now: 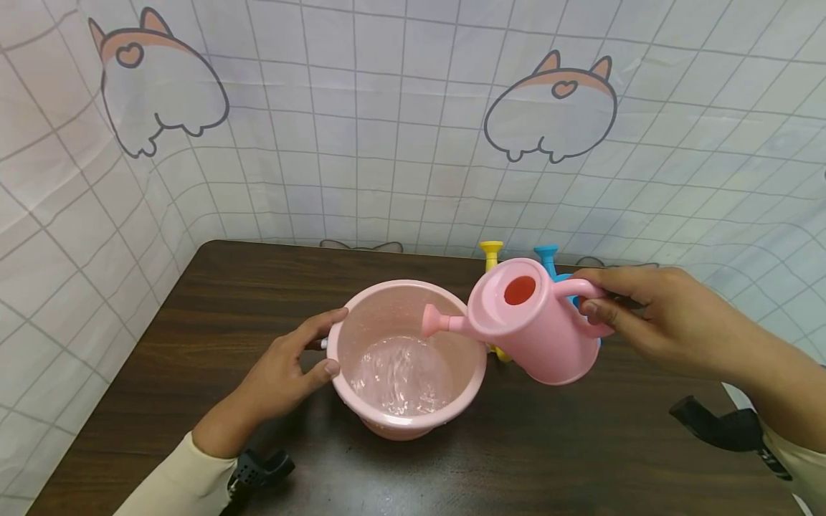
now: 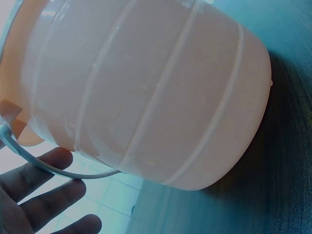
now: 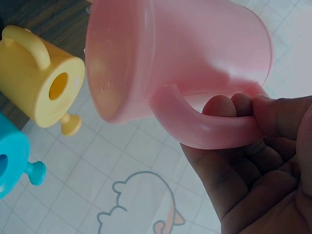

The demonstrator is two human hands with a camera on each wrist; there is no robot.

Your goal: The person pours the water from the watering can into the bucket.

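A pink bucket [image 1: 477, 373] with rippling water [image 1: 403, 376] inside stands on the table. My left hand [image 1: 284, 373] rests against its left rim, thumb and index finger spread. In the left wrist view, the fingers [image 2: 53, 202] of that hand extend loosely by the bucket's thin wire handle [image 2: 63, 173]. My right hand [image 1: 658, 319] grips the handle of a pink watering can [image 1: 548, 344], thumb pressed on it and fingers curled round. The can is tilted left, its spout [image 1: 445, 322] over the bucket's opening.
Behind the pink can are a yellow watering can [image 3: 53, 83] and a blue watering can [image 3: 9, 156], mostly hidden in the head view. The dark wooden table [image 1: 213, 308] meets a white grid-patterned curtain [image 1: 374, 143] at its back and left.
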